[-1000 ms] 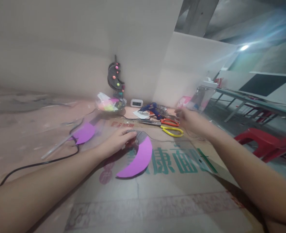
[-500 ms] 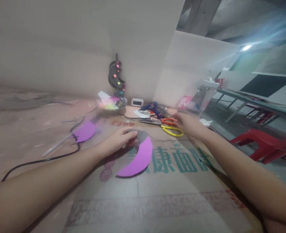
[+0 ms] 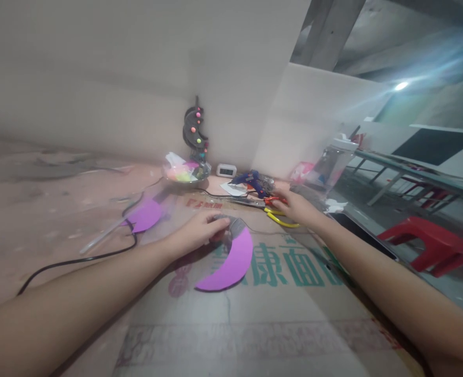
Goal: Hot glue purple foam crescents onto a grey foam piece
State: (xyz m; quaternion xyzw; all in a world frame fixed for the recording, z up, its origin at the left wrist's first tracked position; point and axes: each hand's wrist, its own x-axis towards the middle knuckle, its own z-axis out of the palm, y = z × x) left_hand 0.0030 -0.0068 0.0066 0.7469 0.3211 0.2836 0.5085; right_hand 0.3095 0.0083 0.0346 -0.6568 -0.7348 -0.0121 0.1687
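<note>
A person's two bare hands reach over a pinkish bench (image 3: 66, 204) whose back edge meets a pale wall. A sheet of cardboard (image 3: 184, 319), printed with green characters, covers its middle. The left hand (image 3: 198, 233) pinches the grey upper end of a crescent (image 3: 241, 256), thumb on top; the crescent's purple body lies over the middle of the cardboard, its tip curving toward the person. The right hand (image 3: 297, 205) has its fingers over the red and yellow handles of scissors (image 3: 258, 203) at the cardboard's back edge; whether they are closed around the handles I cannot tell. At the bench's back edge sits a clear bowl (image 3: 188, 180) heaped with white, pink, yellow and purple bits, too blurred to name. Close by it rises a dark ornament (image 3: 190, 131) dotted with bright balls. To the right along that edge come a white clock (image 3: 226, 170) and a blue glue gun (image 3: 255, 180) beside white paper (image 3: 231, 189). Near the back right corner stands a clear, white-lidded jar (image 3: 335, 159); pinkish and blue patches show low down, inside or behind it, I cannot tell. Left of the cardboard lie a purple piece (image 3: 148, 213), a translucent stick (image 3: 101, 238) and a black cable (image 3: 78, 261).
</note>
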